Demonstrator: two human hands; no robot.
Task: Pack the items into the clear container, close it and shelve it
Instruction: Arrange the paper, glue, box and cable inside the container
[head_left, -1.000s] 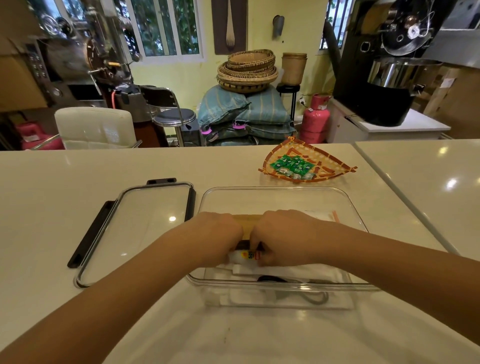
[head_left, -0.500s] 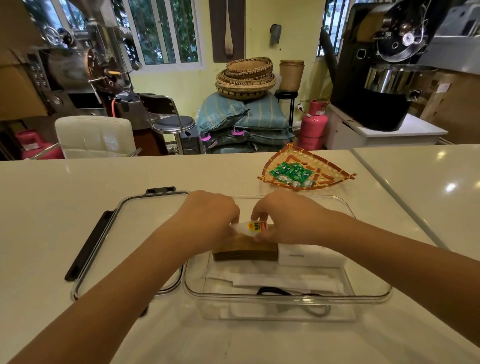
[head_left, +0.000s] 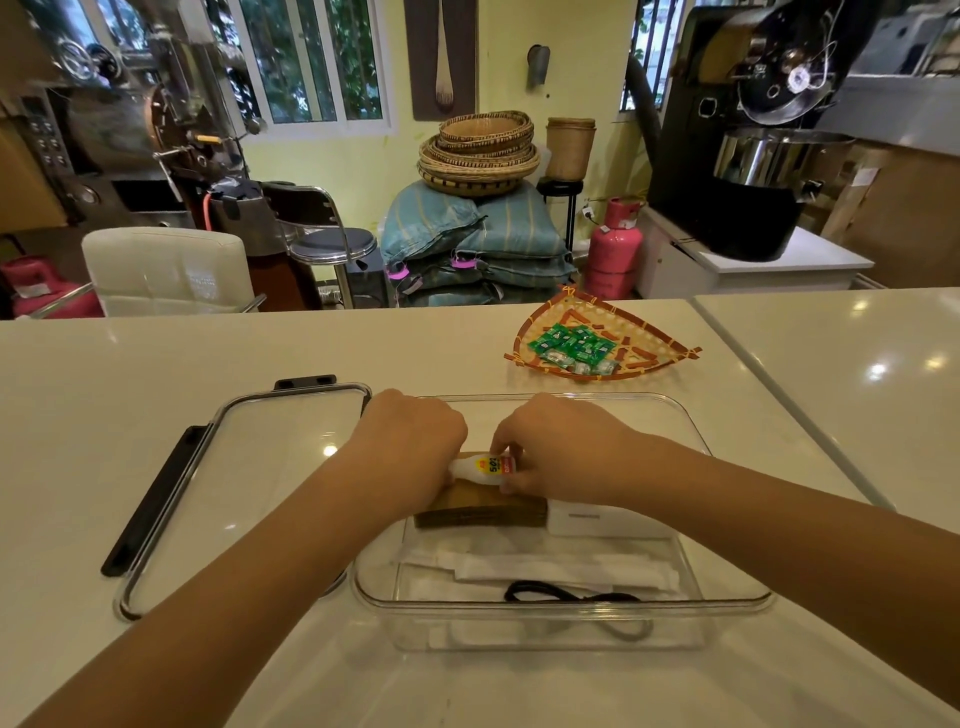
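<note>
The container (head_left: 727, 603) is set near the surface's (head_left: 104, 374) front edge, lid (head_left: 249, 483) touching; a glue tube (head_left: 485, 467) is pinched by both hands, left (head_left: 410, 441) and right (head_left: 561, 447), palms down, over its far half.

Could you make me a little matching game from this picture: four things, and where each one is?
Things:
1. glue bottle
2. lid
3. green packets
4. black cord

Places:
A. in the woven tray
B. flat on the counter, left of the clear container
C. held between both hands
D. on white paper inside the container, near side

Pairs: 1-C, 2-B, 3-A, 4-D
</note>
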